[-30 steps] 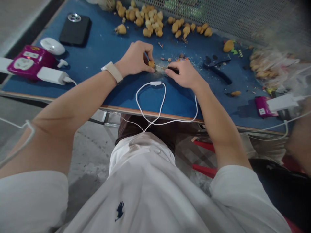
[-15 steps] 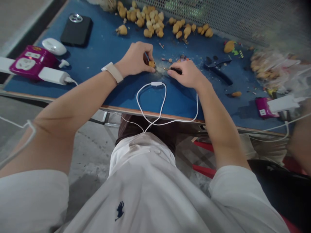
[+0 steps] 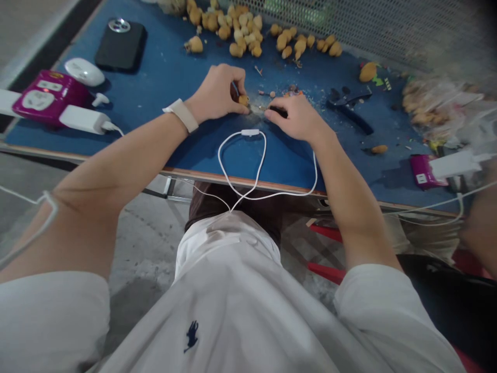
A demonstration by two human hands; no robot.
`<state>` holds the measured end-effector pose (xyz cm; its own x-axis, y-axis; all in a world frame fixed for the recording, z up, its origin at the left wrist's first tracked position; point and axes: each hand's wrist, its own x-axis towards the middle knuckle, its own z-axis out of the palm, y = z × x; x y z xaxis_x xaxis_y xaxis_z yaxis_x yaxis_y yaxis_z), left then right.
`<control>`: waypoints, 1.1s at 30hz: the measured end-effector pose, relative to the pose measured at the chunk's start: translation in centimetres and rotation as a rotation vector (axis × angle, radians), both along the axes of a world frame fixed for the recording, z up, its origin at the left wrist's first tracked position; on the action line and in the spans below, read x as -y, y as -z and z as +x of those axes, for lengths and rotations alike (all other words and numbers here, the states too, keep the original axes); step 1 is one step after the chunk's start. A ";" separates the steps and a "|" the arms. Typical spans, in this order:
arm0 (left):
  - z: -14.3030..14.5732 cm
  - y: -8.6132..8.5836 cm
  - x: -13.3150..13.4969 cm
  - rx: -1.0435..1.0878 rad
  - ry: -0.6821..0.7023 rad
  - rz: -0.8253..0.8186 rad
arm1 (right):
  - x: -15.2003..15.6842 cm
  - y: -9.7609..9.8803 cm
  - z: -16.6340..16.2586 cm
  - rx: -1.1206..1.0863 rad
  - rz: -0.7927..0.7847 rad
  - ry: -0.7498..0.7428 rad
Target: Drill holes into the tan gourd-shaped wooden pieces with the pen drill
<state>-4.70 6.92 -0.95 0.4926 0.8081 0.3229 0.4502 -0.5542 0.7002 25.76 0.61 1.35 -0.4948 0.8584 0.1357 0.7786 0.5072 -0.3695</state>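
My left hand (image 3: 221, 93) is closed, pinching a small yellow-brown gourd (image 3: 243, 100) between thumb and fingers. Facing it, my right hand (image 3: 297, 116) grips a black pen-like tool (image 3: 278, 111), its tip pointing left at the gourd. The tip is too small and blurred to tell whether it touches. A pale dusty patch (image 3: 256, 115) lies on the blue tabletop (image 3: 194, 150) between my hands. From under my right wrist a white cable (image 3: 316, 176) runs down and loops over the table edge, with an inline switch (image 3: 250, 132) in front of my hands.
Several small gourds (image 3: 243, 33) are piled at the back by a perforated metal panel (image 3: 349, 26). Dark-handled pliers (image 3: 351, 114) and a bag of gourds (image 3: 427, 106) lie right. A phone (image 3: 121, 46), white case (image 3: 84, 71) and purple power socket (image 3: 50, 98) stand left. Someone's arm (image 3: 483, 223) shows at right.
My right hand and the black tool have shifted slightly left, closer to the gourd. My left hand keeps its hold in nearly the same place.
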 end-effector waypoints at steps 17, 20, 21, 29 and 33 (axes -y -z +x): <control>0.5 -0.4 0.6 -0.063 -0.054 0.045 | -0.1 0.4 0.0 0.013 0.009 0.022; 0.5 -0.4 0.6 -0.059 -0.045 0.047 | -0.2 0.4 0.0 0.023 0.000 0.029; 0.4 -0.3 0.5 -0.055 -0.043 0.051 | -0.3 0.4 0.0 0.024 -0.003 0.030; 0.5 -0.4 0.7 -0.093 -0.045 0.075 | -0.3 0.2 -0.2 -0.019 -0.020 0.050; 0.2 -1.1 1.4 -0.112 -0.015 0.109 | -0.3 0.0 0.4 -0.036 -0.033 0.078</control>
<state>-4.54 5.50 0.14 0.5186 0.7787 0.3530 0.5306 -0.6169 0.5813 26.14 0.91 1.37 -0.4215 0.8984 0.1234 0.8012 0.4327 -0.4134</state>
